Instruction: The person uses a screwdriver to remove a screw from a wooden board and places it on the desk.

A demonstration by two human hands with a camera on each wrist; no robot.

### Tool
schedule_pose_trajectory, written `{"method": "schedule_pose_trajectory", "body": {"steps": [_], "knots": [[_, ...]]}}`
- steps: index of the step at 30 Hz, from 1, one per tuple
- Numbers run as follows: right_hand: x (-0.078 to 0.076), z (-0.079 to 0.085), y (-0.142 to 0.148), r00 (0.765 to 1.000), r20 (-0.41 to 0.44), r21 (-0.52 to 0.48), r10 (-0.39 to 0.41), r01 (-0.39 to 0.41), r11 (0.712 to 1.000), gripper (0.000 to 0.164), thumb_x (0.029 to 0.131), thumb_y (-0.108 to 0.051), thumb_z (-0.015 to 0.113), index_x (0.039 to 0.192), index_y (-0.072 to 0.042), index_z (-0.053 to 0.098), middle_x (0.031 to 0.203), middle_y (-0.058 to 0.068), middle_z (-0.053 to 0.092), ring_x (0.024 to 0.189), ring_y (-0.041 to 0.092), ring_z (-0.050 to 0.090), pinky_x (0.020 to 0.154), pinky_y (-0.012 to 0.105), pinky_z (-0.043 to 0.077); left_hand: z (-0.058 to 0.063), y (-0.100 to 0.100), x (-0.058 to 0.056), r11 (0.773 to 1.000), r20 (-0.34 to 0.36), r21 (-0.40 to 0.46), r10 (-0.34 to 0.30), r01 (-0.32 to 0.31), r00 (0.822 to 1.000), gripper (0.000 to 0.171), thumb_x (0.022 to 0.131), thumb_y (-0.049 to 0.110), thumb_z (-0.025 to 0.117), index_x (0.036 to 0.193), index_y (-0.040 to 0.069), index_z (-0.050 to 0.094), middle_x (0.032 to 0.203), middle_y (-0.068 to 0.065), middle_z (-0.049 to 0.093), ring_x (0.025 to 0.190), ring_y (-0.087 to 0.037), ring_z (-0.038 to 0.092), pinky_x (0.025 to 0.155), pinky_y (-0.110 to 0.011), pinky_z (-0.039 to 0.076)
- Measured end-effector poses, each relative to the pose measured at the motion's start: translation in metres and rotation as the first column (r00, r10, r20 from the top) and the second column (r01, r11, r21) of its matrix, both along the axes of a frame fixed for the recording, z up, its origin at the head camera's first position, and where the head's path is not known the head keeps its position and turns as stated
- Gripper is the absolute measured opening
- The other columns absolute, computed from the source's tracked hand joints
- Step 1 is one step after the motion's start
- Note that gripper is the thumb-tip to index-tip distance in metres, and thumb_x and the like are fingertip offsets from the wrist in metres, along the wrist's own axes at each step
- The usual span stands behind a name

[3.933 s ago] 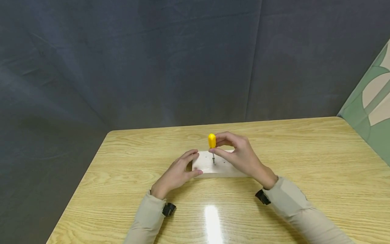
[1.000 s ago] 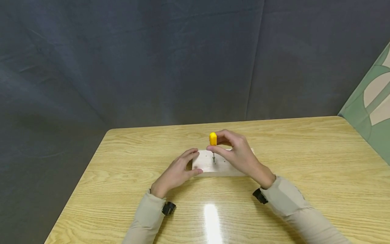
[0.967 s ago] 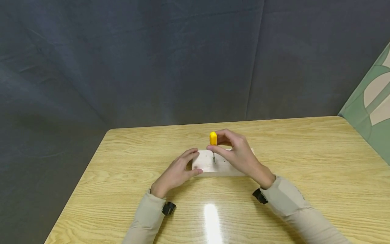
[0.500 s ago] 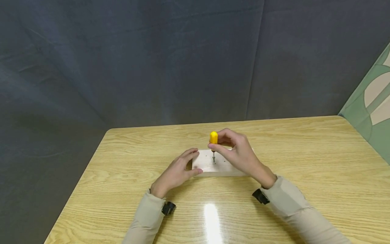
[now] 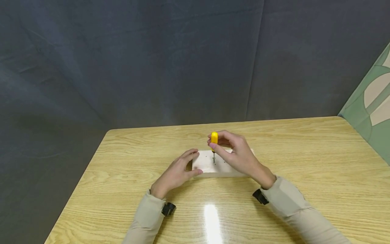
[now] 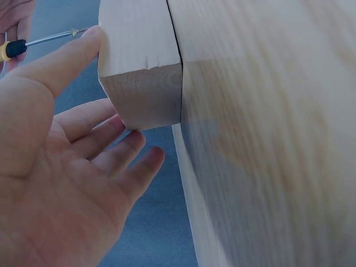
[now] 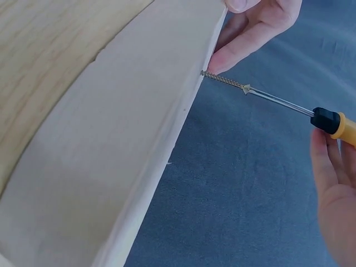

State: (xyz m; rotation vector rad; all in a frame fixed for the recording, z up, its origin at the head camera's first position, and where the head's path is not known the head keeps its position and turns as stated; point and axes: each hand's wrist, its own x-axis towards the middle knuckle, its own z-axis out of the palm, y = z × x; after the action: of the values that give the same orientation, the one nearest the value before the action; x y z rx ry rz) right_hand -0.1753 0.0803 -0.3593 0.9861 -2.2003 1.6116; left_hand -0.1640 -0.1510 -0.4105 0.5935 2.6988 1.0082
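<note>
My right hand pinches the yellow handle of a screwdriver between thumb and fingers. The tool stands upright, its shaft pointing down at a pale wooden block. In the right wrist view its tip meets the head of a long brass-coloured screw, whose point is at the block's face and most of whose thread shows. My left hand holds the block's left end, thumb on the near side and fingers on the far side. Seen from the left wrist, the end of the block lies between thumb and fingers.
The block lies on a wood-grain table. A few small dark holes dot its top near the screw. Behind the table hangs a dark cloth, with a green and beige patterned panel at the right.
The right fingers have shifted round the screwdriver handle, now reaching past its left side. Over several seconds the handle has leaned slightly to the right. My left hand and the block keep their place.
</note>
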Motion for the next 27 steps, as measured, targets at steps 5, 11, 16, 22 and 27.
{"method": "schedule_pose_trajectory", "body": {"steps": [5,11,16,22,27], "knots": [[-0.0007,-0.0004,-0.0006,1.000,-0.020,-0.030,-0.003,0.003,1.000,0.016,0.087,0.000,0.073,0.103,-0.001,0.068,0.100,0.013,0.073,0.087,0.007,0.071,0.079,0.025,0.061,0.0002,-0.0005,-0.0002,1.000,-0.009,-0.002,-0.004,0.004,1.000,0.068,0.094,0.035,0.068,0.150,0.005,0.043,0.162,-0.006,0.031,0.150,-0.025,0.030,0.121,-0.046,0.031],[-0.0025,-0.0013,-0.0018,0.995,-0.097,-0.051,-0.032,0.027,0.998,0.017,0.080,0.006,0.077,0.092,-0.002,0.069,0.099,0.009,0.071,0.088,0.005,0.069,0.080,0.024,0.061,0.0000,-0.0010,-0.0001,1.000,-0.010,-0.011,-0.003,0.003,1.000,0.068,0.094,0.036,0.067,0.150,0.006,0.043,0.163,-0.004,0.031,0.150,-0.024,0.030,0.121,-0.046,0.032],[-0.0033,-0.0028,-0.0031,0.989,-0.137,-0.065,-0.049,0.040,0.997,0.021,0.076,0.012,0.078,0.091,-0.002,0.071,0.097,0.009,0.071,0.086,0.006,0.070,0.078,0.021,0.060,-0.0009,-0.0007,-0.0005,1.000,-0.009,-0.009,-0.001,0.001,1.000,0.068,0.094,0.036,0.068,0.150,0.006,0.043,0.162,-0.003,0.031,0.150,-0.024,0.030,0.121,-0.045,0.032],[-0.0034,-0.0026,-0.0022,0.990,-0.129,-0.075,-0.051,0.042,0.996,0.027,0.075,0.011,0.079,0.098,0.002,0.068,0.092,0.012,0.072,0.084,0.004,0.069,0.077,0.021,0.060,-0.0014,-0.0008,-0.0007,1.000,-0.011,-0.010,0.000,0.000,1.000,0.067,0.094,0.036,0.068,0.150,0.007,0.043,0.162,-0.003,0.032,0.150,-0.024,0.030,0.121,-0.045,0.032],[-0.0031,-0.0016,-0.0014,0.993,-0.110,-0.088,-0.040,0.030,0.996,0.030,0.075,0.013,0.078,0.101,0.005,0.065,0.089,0.015,0.072,0.082,0.003,0.069,0.077,0.022,0.061,-0.0012,-0.0010,-0.0002,1.000,-0.010,-0.013,0.004,-0.004,1.000,0.067,0.094,0.036,0.067,0.150,0.007,0.043,0.163,-0.002,0.031,0.150,-0.023,0.030,0.121,-0.045,0.032]]}}
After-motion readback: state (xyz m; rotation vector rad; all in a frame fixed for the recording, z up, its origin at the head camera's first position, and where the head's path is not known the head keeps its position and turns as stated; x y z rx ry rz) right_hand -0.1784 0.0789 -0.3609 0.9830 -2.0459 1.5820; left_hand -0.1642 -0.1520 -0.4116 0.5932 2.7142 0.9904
